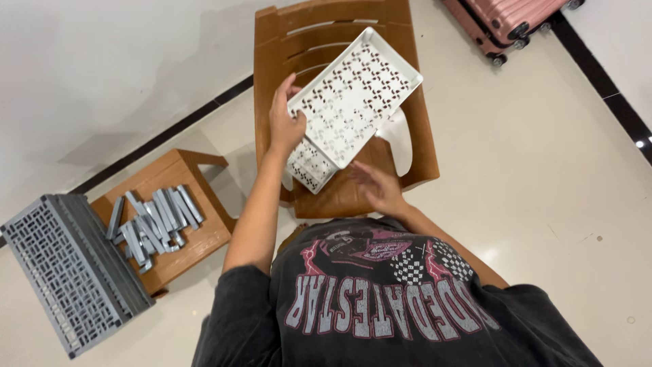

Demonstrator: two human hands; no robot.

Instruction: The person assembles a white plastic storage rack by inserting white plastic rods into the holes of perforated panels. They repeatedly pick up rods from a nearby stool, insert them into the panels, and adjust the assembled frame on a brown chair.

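1. Chair of brown moulded plastic [414, 146] carries the work; a pink hard-shell suitcase [506, 17] stands at one o'clock on the cream tiled floor [543, 170].
2. Left hand [284, 122] grips the white perforated plastic tray [356, 95], tilted over a second white perforated panel [309, 166].
3. Right hand [377, 187] hovers open, fingers spread, beside the panel.
4. At nine o'clock, a small brown wooden stool [197, 238] holds loose grey plastic strips [153, 221]; grey perforated panels [64, 268] lean against it.

A brown plastic chair [415, 146] carries white perforated trays [311, 166]. A small wooden stool [178, 178] bears grey strips [153, 223]; grey lattice panels [64, 268] stand on the floor [543, 177].
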